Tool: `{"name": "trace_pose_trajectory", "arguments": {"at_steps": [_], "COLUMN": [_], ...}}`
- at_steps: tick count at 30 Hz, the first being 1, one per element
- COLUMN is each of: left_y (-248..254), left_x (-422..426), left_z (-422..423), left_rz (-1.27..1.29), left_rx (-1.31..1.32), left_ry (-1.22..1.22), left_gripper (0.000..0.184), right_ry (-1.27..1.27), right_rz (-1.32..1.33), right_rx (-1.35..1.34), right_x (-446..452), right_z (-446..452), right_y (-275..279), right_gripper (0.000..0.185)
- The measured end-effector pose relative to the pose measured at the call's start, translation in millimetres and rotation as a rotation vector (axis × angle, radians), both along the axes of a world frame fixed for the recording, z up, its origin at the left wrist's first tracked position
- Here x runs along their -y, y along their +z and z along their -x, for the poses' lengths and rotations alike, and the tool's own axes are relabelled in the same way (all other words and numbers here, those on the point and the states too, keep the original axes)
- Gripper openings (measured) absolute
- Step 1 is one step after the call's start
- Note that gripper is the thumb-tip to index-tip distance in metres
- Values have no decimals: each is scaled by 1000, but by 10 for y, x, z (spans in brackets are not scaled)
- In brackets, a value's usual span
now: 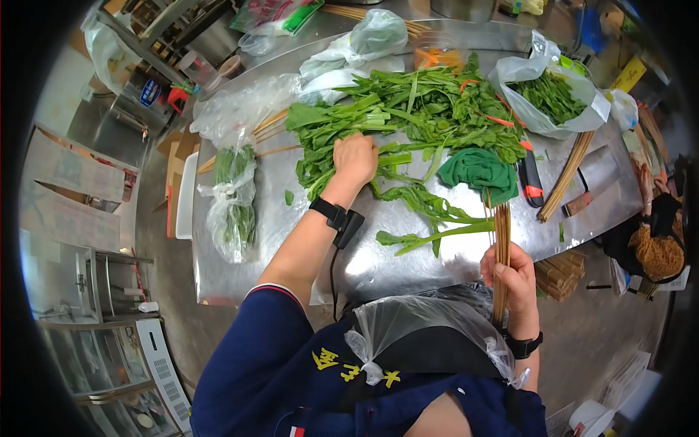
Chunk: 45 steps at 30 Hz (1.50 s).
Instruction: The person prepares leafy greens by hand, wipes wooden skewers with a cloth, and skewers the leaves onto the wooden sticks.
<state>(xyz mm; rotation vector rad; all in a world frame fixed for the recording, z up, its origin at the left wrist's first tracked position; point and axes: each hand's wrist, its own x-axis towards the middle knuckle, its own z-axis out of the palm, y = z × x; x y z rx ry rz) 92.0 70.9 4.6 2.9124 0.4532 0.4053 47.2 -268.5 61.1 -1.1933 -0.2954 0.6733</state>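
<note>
My left hand [356,159] reaches into a heap of leafy greens [429,95] on the metal table, its fingers curled onto the cut stems; the fingertips are hidden among the leaves. In my right hand [513,273] is a bundle of thin wooden skewers [501,251], held upright near the table's front edge. A long leafy stalk [455,233] lies across the table with its stem end at the skewers; whether it is pierced I cannot tell. Just beyond the bundle sits a crumpled green cloth [477,171].
Bagged greens [234,197] lie at the left, and a white plastic bag of greens [546,95] stands at the back right. A black-and-orange knife [531,178] and more skewers [566,178] rest on the right side. Orange strips fill a clear tub [438,57] behind the heap.
</note>
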Motion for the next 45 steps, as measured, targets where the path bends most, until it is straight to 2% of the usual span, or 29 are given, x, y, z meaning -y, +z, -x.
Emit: {"name": "trace_pose_trajectory", "arguments": {"at_steps": [2, 4, 11, 13, 14, 16, 17, 18, 20, 21, 24, 25, 26, 28, 30, 32, 38, 45], "left_y": [-8, -11, -90, -96, 47, 401, 519, 647, 869, 919, 988, 1003, 1022, 1043, 1001, 974, 943, 945], "left_x": [21, 32, 78, 87, 120, 137, 138, 181, 305, 352, 544, 587, 651, 778, 868, 922, 954, 992], "left_z": [28, 53, 43, 64, 96, 221, 299, 369, 489, 530, 614, 646, 677, 727, 742, 777, 817, 811], "left_rz": [-10, 108, 79, 234, 233, 458, 534, 526, 1044, 1135, 1193, 1143, 1149, 1410, 1416, 1545, 1675, 1679], "left_rx": [-12, -9, -51, 42, 45, 107, 182, 182, 270, 286, 301, 229, 218, 72, 67, 38, 37, 30], "left_ry": [-29, -143, -188, -113, -118, -85, -170, -165, -260, -344, -431, -436, -443, -359, -390, -422, -472, -490], "left_gripper": [12, 13, 21, 24, 24, 25, 22, 22, 17, 15, 17, 27, 27, 36, 39, 36, 32, 34], "right_ry": [-24, -36, -27, -31, -30, -27, -26, -21, -31, -51, -45, -55, -59, -84, -65, -90, -67, -73], "right_rz": [47, 94, 180, 186, 187, 180, 171, 162, 168, 182, 170, 173, 168, 164, 168, 179, 183, 219], "right_rx": [4, 15, 24, 22, 24, 29, 23, 14, 15, 18, 74, 71, 90, 99, 98, 106, 158, 157], "right_x": [-16, -48, -129, -108, -92, -81, -77, -89, -168, -201, -266, -277, -287, -294, -307, -318, -308, -306], "right_z": [9, 6, 45, 70, 74, 62, 50, 49, 45, 45, 79, 94, 106, 141, 160, 189, 213, 224], "right_y": [6, 13, 87, 80, 74, 54, 33, 19, 44, 71, 166, 186, 200, 226, 269, 274, 268, 244], "right_gripper": [21, 19, 17, 17, 17, 18, 19, 19, 19, 19, 16, 16, 14, 13, 12, 12, 14, 13]}}
